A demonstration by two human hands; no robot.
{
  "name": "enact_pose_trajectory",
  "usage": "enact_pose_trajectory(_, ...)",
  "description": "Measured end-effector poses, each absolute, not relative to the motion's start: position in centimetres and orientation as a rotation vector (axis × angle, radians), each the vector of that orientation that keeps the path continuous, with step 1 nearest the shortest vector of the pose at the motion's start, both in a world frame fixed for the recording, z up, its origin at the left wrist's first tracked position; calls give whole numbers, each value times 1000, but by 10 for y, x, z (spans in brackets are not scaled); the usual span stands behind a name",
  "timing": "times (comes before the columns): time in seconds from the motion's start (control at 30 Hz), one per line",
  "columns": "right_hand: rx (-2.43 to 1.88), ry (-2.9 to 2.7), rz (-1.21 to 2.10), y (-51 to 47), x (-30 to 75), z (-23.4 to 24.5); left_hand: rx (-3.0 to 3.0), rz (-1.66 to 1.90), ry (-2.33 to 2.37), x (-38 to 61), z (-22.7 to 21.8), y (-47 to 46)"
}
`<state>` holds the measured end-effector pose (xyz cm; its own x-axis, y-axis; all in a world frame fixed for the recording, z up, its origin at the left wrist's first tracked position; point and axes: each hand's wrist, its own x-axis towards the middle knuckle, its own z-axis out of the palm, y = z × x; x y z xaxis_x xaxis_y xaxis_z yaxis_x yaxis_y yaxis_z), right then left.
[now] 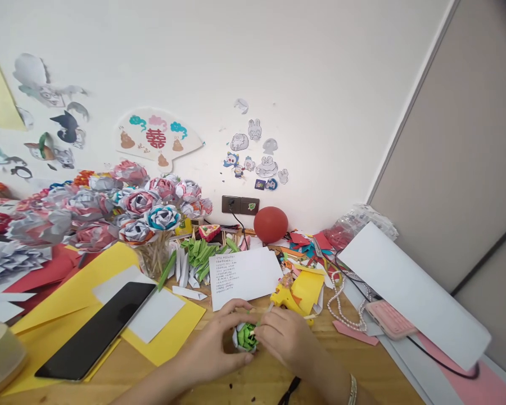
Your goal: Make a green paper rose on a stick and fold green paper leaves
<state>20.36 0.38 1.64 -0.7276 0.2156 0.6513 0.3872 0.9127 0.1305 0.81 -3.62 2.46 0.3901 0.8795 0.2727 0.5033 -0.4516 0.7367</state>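
Note:
A small paper flower (247, 337), green in the middle with white outer petals, is between my hands just above the wooden table. My left hand (213, 343) curves around its left side, with thumb below and fingers above. Against its right side, my right hand (284, 337) has its fingers pinched together; a small pale tip shows there, but what they hold is mostly hidden. Just beyond my right hand lies a yellow glue gun (285, 298). A white sheet with handwriting (244, 275) lies behind the flower.
At the left, a black tablet (99, 329) rests on yellow paper (160, 337) near a tape roll (0, 357). Finished paper flowers (141, 202) stand behind. Folded green strips (200, 256), a red balloon (271, 224), bead strings (341, 306) and a long white box (417, 292) surround the work area.

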Motion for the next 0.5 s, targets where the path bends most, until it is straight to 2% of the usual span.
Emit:
enact_pose_trajectory(0.2,-448,-2392,-267,7,205,15,1978,1018,1334,16,21,-38)
enact_pose_trajectory(0.5,-473,-2329,-111,8,207,13,2008,1049,1245,10,18,-32)
